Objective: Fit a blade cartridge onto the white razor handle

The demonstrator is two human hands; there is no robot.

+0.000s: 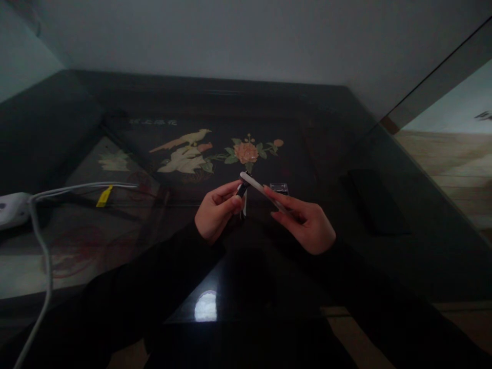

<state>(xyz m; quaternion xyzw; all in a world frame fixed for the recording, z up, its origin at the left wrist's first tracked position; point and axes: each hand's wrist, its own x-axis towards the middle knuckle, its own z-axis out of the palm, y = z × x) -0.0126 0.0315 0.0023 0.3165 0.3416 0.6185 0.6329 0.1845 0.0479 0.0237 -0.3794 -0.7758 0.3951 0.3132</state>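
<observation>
My left hand (216, 211) is closed in a pinch on a small dark object (242, 190) with a pale part hanging below it; I cannot make out what it is. My right hand (305, 221) is closed on a thin pale stick-like strip (258, 187), holding it slanted up to the left. The strip's far end touches or sits just above the dark object. Both hands hover over a dark glass-topped table (346, 154), and both arms wear black sleeves.
A small clear box (279, 188) lies just behind my right hand. A flat black object (374, 200) rests at the right. A white device (11, 207) with a white cable (42, 246) and a yellow tag (103, 196) sits at the left. A bird-and-flower inlay (215, 151) shows under the glass.
</observation>
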